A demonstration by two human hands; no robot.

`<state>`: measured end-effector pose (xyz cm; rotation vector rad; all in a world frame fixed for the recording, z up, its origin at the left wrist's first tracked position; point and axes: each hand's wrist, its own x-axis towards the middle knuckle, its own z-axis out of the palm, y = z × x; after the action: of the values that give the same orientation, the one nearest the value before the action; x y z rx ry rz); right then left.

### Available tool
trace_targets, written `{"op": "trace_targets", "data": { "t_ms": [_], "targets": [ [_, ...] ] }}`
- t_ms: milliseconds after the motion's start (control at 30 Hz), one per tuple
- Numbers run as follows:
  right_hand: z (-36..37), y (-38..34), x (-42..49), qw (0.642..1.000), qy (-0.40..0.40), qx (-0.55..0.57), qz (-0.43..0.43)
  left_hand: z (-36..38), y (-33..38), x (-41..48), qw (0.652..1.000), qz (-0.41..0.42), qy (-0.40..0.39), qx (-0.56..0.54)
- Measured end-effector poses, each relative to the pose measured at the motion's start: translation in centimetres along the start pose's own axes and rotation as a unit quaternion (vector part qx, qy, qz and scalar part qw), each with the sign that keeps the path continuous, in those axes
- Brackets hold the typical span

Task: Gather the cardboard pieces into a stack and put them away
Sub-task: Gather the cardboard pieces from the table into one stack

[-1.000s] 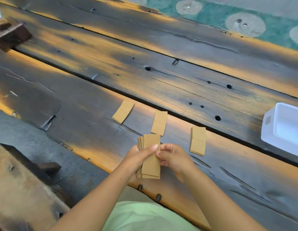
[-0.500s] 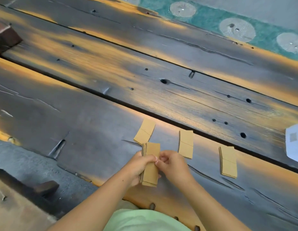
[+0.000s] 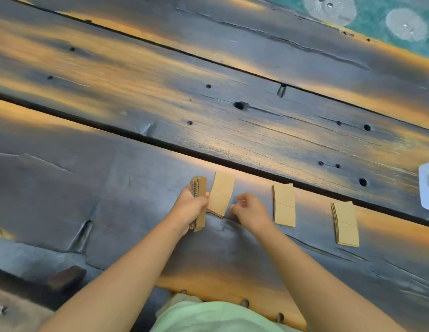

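Head view: gathering is under way, the left hand [image 3: 191,207] clamping the stack [image 3: 198,203] at nine o'clock of a loose piece [image 3: 221,193] on the tabletop [image 3: 136,188]. The right hand [image 3: 249,210], fingers curled and empty, must next pinch that piece.

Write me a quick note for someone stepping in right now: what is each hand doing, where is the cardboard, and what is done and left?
Left hand: closed around the gathered stack, held on edge above the wooden table.
Right hand: empty, fingers loosely curled, just right of the nearest pile.
On the table: that nearest pile beside the stack, a middle pile and a far right pile.
White container: at the right edge, mostly out of view.
Done: some pieces gathered in the left hand.
Left: add the three piles, then put the stack away, probably in the container.
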<state>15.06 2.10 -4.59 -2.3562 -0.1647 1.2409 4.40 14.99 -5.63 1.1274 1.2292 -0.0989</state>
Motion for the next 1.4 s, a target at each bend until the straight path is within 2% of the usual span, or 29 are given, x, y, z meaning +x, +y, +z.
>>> {"op": "trace_targets", "data": {
  "t_ms": [133,300,467,800,1000,1233,1400],
  "targets": [
    [0.7,-0.2,2.9,0.991,0.004,0.118,0.066,-0.4,0.9,1.9,1.000,-0.018,-0.006,0.002],
    [0.9,-1.0,4.6,0.964,0.000,0.241,0.111,-0.2,1.7,3.1,0.996,-0.023,-0.066,0.047],
    [1.5,-0.9,5.3,0.963,0.011,0.238,0.128,-0.5,1.6,3.6,0.996,-0.049,-0.075,0.015],
    [0.5,0.6,4.4,0.971,-0.028,0.217,0.091,0.5,0.8,2.3,0.993,-0.080,-0.079,-0.038],
    [-2.4,2.4,2.5,0.968,-0.026,0.244,0.049,2.1,0.0,0.5,0.995,-0.057,-0.046,-0.065],
    [-6.7,5.0,-1.3,0.944,-0.100,0.314,-0.014,6.2,-0.5,-4.0,0.989,-0.010,-0.123,-0.085],
    [-8.5,7.4,-3.9,0.945,-0.119,0.299,-0.054,10.2,-0.6,-7.9,0.985,-0.002,-0.137,-0.104]
  ]
}}
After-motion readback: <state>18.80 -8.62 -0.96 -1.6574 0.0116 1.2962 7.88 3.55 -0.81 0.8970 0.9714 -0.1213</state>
